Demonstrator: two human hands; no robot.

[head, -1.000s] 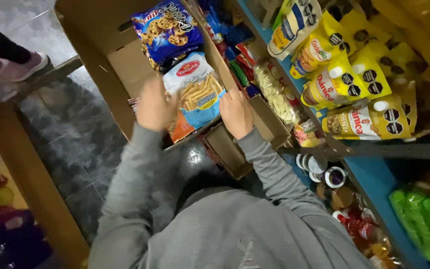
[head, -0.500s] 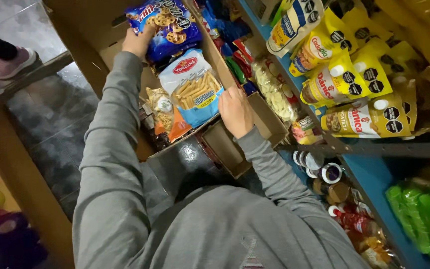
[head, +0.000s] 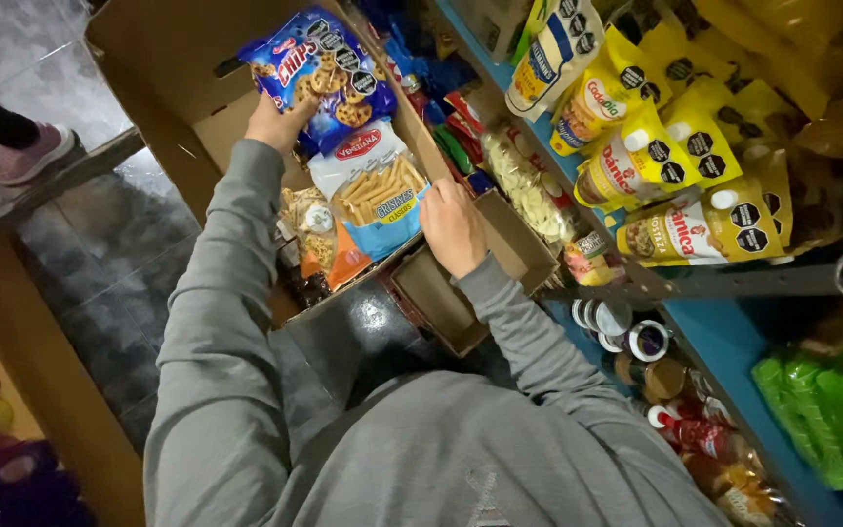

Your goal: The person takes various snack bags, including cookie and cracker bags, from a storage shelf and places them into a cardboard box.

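An open cardboard box (head: pixel 182 59) stands on the floor, packed with snack bags. My left hand (head: pixel 280 122) grips the lower edge of a blue bag of chocolate-chip cookies (head: pixel 329 63) at the top of the box. My right hand (head: pixel 453 226) rests on the right edge of a white and blue bag of breadsticks (head: pixel 378 190) lying just below the cookies. Smaller orange and clear snack packs (head: pixel 312 234) sit left of the breadsticks. Both arms wear grey sleeves.
Blue shelves on the right hold yellow sauce pouches (head: pixel 670 156), a bag of pale sweets (head: pixel 529 190), jars (head: pixel 641 342) and green packets (head: pixel 822 410). Another person's pink shoe (head: pixel 26 156) stands on the tiled floor at upper left. A wooden counter edge (head: pixel 41 361) runs along the left.
My left hand has left the breadstick bag, reached up and taken hold of the blue cookie bag. My right hand stayed at the breadstick bag's right edge.
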